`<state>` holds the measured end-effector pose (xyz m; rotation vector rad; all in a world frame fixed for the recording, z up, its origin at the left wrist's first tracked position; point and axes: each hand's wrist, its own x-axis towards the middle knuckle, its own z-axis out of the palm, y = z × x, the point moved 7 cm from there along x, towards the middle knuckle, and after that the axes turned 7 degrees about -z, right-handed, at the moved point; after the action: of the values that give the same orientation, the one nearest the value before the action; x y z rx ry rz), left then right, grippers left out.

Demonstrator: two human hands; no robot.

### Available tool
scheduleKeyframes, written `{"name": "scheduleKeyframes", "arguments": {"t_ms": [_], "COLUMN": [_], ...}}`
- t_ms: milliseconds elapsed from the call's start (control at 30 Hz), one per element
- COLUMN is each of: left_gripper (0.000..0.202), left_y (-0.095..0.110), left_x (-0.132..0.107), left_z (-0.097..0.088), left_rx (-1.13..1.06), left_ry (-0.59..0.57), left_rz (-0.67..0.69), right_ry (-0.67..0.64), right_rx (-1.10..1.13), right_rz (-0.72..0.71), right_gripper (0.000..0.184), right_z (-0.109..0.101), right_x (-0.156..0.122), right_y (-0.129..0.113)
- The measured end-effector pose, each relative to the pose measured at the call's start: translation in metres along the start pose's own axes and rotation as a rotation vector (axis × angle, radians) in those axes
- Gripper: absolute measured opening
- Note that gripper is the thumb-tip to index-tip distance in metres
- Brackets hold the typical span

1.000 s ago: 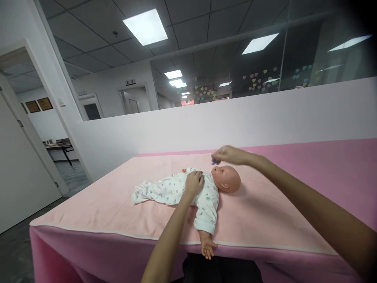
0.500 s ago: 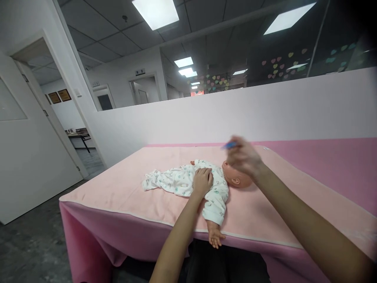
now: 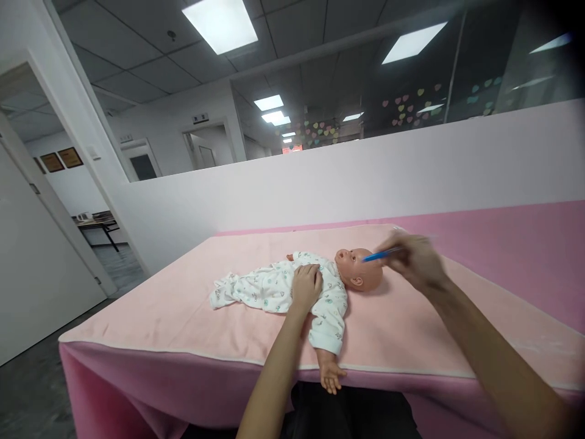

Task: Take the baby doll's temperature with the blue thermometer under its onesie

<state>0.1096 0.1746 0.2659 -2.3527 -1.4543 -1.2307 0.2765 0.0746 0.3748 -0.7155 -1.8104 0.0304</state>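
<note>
A baby doll (image 3: 267, 288) is laid on its back across the light pink cloth (image 3: 183, 305), so that its face and chest are turned upward and can be reached from above. The left hand (image 3: 305, 285) is laid flat on the chest of the doll, with the fingers pressed together and nothing gripped. In this way the doll is probably held steady against the cloth.

Just beside the doll's head (image 3: 365, 280), the right hand (image 3: 415, 262) is seen, somewhat blurred, with its fingers closed in a pinch on a thin blue stick (image 3: 379, 255). The stick is held at its back end, so its free tip is pointed at the upper part of the doll's face. Whether the tip touches cannot be told. The near arm of the doll is stretched to the edge of the cloth, and its bare hand hangs over it. Behind the doll, a deeper pink cover (image 3: 525, 244) and a low white wall (image 3: 411, 177) are seen.

Counted: one doll, one blue stick, one light pink cloth, and two hands of one person.
</note>
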Motion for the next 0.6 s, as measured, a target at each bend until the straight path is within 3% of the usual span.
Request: {"name": "scheduleKeyframes", "arguments": {"t_ms": [167, 267, 467, 600], "left_gripper": [0.027, 0.027, 0.028, 0.028], "left_y": [0.0, 0.0, 0.0, 0.0], "left_x": [0.0, 0.0, 0.001, 0.001], "left_z": [0.0, 0.0, 0.0, 0.001], "left_rx": [0.016, 0.014, 0.007, 0.003], "left_ry": [0.011, 0.007, 0.006, 0.0], "left_rz": [0.003, -0.001, 0.004, 0.001], "right_ry": [-0.152, -0.198, -0.444, -0.474], "right_rx": [-0.142, -0.263, -0.597, -0.708], "right_rz": [-0.045, -0.048, 0.031, 0.075], "right_gripper": [0.048, 0.043, 0.029, 0.027], "right_z": [0.037, 0.057, 0.074, 0.075], "right_x": [-0.042, -0.068, -0.112, -0.123], "right_y": [0.001, 0.009, 0.054, 0.064]}}
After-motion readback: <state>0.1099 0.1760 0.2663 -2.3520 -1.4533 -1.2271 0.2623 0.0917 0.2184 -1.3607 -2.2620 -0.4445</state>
